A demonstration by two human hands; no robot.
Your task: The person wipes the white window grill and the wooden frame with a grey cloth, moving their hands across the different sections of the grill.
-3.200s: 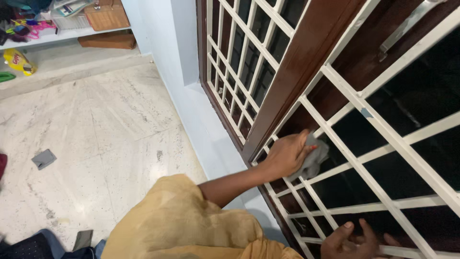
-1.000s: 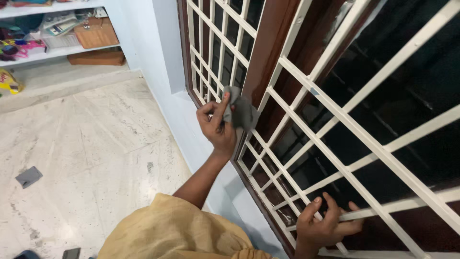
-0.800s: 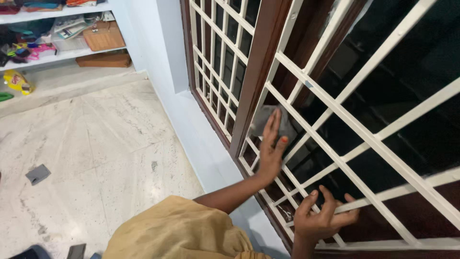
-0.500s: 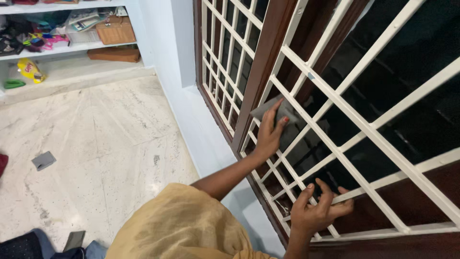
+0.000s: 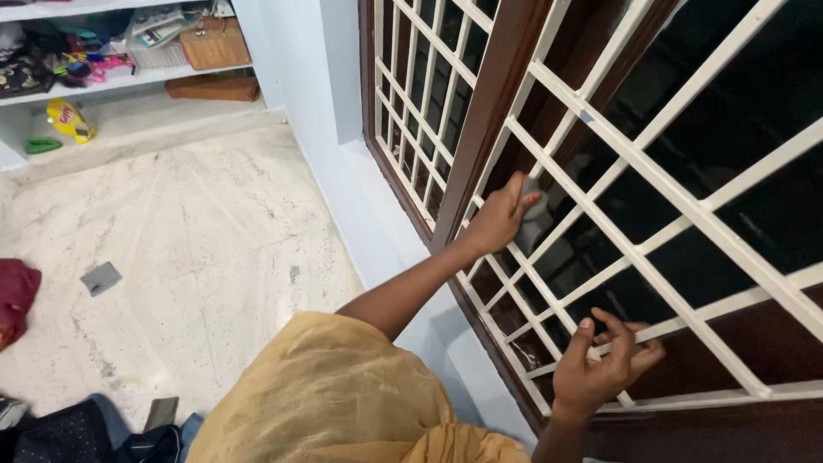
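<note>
Both of your hands are on the window grille (image 5: 651, 163): your left hand (image 5: 497, 219) clenches a grey cloth (image 5: 533, 214) against the dark glass behind the bars, at about 12 o'clock from your shoulder, while your right hand (image 5: 600, 369) hooks its fingers round a lower bar at 3 o'clock. You look to be mid-wipe; the next pass calls for steady pressure between bars.

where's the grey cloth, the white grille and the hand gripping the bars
grey cloth (image 5: 533, 219): head view, on the bunched fold below the left hand's fingers.
white grille (image 5: 630, 249): head view, on a crossing of painted bars.
right hand (image 5: 600, 369): head view, on its back, fingers around a bar.
</note>
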